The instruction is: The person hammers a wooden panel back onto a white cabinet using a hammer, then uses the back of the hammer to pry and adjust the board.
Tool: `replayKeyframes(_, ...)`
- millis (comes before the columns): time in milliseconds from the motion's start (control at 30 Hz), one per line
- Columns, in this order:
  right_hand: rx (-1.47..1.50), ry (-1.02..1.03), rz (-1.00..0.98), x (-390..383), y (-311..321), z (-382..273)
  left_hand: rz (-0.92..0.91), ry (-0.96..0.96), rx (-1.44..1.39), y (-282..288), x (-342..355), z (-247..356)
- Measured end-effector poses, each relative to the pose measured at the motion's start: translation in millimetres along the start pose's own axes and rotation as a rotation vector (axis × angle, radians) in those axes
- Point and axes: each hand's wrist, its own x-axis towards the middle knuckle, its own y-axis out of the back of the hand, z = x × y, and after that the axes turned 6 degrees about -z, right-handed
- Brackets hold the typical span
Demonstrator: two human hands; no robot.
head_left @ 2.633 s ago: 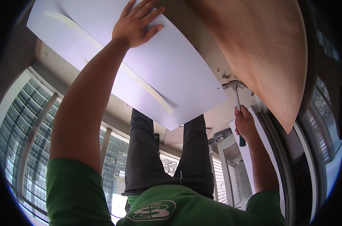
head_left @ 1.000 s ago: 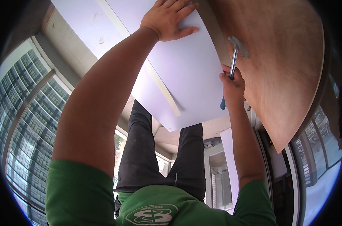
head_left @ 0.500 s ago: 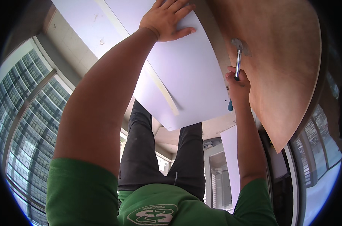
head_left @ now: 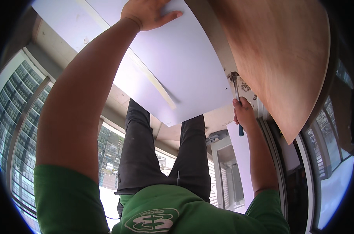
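My left hand lies spread on a large white board, its fingertips cut off by the upper edge. A pale yellow strip runs lengthwise along the board. My right hand grips a claw hammer by its dark handle. The hammer's metal head is just beyond the board's right edge, over the dirty pale floor beside a curved plywood panel. A small dark mark shows near the board's right corner.
My legs are below the board. Tall windows facing buildings line the left side. At right stand a narrow white sheet, a door track and dark glass panes. Dark debris is scattered by the plywood.
The hammer and my right hand have dropped away from in front of the plywood to beside the board's corner. My left hand stays spread on the board; the whole view has shifted slightly.
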Motion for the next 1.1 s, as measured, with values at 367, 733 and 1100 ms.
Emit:
replayKeyframes(367, -0.072, -0.095, -0.032, 13.4, -0.9, 16.5, 0.041, 0.006, -0.009, -2.9, -2.2, 0.4)
replayKeyframes(733, -0.065, -0.052, -0.036, 10.4, -15.8, -27.1, 0.031, 0.04, -0.043, -5.2, 0.3, 1.4)
replayKeyframes(1100, -0.102, -0.043, -0.034, 6.1, -25.7, -66.4, 0.031, 0.035, -0.037, -7.6, 0.3, 1.8)
